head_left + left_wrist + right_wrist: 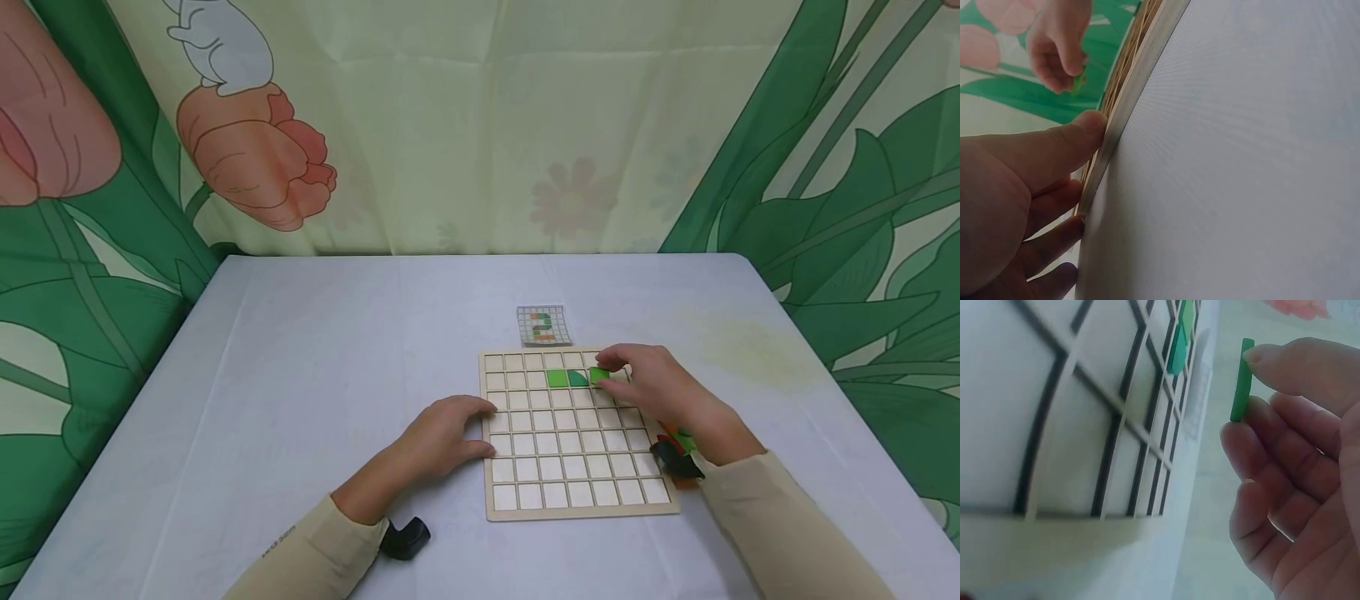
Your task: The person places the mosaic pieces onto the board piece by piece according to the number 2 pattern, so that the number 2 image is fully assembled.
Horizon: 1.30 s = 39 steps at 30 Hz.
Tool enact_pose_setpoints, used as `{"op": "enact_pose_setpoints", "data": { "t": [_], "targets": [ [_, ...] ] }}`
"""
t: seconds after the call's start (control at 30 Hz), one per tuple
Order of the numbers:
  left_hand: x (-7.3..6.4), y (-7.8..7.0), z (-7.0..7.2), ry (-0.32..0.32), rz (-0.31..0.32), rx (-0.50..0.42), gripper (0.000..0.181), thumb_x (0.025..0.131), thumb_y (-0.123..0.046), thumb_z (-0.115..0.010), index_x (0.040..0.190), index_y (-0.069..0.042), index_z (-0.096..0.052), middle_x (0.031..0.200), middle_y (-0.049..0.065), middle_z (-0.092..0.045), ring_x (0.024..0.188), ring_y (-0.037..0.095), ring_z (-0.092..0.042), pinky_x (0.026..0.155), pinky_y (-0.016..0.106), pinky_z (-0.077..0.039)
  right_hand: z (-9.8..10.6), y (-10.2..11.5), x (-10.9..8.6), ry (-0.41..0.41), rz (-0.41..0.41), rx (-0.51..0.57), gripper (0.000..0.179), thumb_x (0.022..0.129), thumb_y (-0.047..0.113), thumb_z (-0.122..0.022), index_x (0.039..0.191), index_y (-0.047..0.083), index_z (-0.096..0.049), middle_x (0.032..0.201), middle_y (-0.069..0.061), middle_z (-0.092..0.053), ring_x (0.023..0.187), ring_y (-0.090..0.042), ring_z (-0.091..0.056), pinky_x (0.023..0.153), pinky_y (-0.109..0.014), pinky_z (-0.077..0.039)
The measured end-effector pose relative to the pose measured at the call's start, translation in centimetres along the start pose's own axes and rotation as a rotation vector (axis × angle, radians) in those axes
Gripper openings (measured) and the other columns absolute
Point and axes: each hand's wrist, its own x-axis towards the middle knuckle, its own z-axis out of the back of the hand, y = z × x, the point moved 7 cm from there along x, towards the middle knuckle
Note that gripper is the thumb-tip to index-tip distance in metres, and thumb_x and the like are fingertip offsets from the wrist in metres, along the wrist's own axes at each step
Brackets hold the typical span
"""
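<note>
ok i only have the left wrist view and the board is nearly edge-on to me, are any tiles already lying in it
Observer: Yes, the head view shows two green tiles side by side in the board's second row from its far edge.
Operator: and what's past that far edge
Observer: A small card, printed with a grid and a coloured figure.
Operator: right, anything loose beside the board
Observer: Yes, a few pieces, green and orange among them, lie by its right side in the head view, partly hidden.
</note>
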Motion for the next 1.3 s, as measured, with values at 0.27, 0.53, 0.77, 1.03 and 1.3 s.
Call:
{"op": "enact_pose_setpoints", "data": {
  "t": [0.27, 0.53, 0.77, 1.03, 1.3],
  "targets": [
    [0.1, 0.0, 0.0, -0.002, 0.004, 0.007, 0.050, 0.084, -0.022, -0.083, 0.128, -0.007, -0.064, 0.127, 0.005, -0.065, 0.125, 0.025, -0.056, 0.106, 0.042, -0.044, -0.6, 1.5, 1.1, -0.010, 0.047, 0.003, 0.034, 0.091, 0.014, -0.074, 0.120, -0.003, -0.067, 0.108, -0.010, -0.070, 0.102, -0.030, -0.064, 0.090, -0.051, -0.053],
    [0.0, 0.0, 0.0, -0.003, 0.006, 0.006, 0.050, 0.084, -0.022, -0.083, 0.128, -0.007, -0.064, 0.127, 0.005, -0.065, 0.125, 0.026, -0.056, 0.106, 0.043, -0.044, -1.5, 2.7, 1.9, 0.007, 0.074, 0.019, 0.034, 0.092, 0.015, -0.073, 0.120, -0.003, -0.067, 0.108, -0.010, -0.070, 0.102, -0.029, -0.064, 0.091, -0.050, -0.053],
    [0.0, 0.1, -0.1, 0.002, 0.015, 0.001, 0.050, 0.085, -0.022, -0.083, 0.129, -0.007, -0.064, 0.128, 0.005, -0.065, 0.126, 0.026, -0.055, 0.106, 0.043, -0.044, -2.2, 3.3, 2.6, 0.015, 0.106, 0.033, 0.034, 0.093, 0.016, -0.072, 0.121, -0.002, -0.067, 0.108, -0.009, -0.070, 0.102, -0.027, -0.065, 0.090, -0.049, -0.054],
    [0.0, 0.1, -0.1, 0.008, 0.022, 0.000, 0.050, 0.085, -0.023, -0.082, 0.129, -0.007, -0.063, 0.128, 0.005, -0.064, 0.126, 0.025, -0.055, 0.106, 0.043, -0.044, -2.9, 3.9, 3.4, 0.029, 0.133, 0.046, 0.031, 0.093, 0.016, -0.072, 0.119, 0.001, -0.068, 0.107, -0.007, -0.071, 0.101, -0.026, -0.065, 0.089, -0.047, -0.054],
    [0.0, 0.1, -0.1, 0.011, 0.018, -0.008, 0.050, 0.085, -0.022, -0.083, 0.129, -0.007, -0.064, 0.128, 0.005, -0.064, 0.127, 0.025, -0.054, 0.107, 0.042, -0.043, -3.7, 4.9, 4.2, 0.053, 0.124, 0.077, 0.031, 0.092, 0.020, -0.073, 0.118, 0.003, -0.069, 0.105, -0.004, -0.070, 0.101, -0.024, -0.065, 0.090, -0.046, -0.053]
  ]
}}
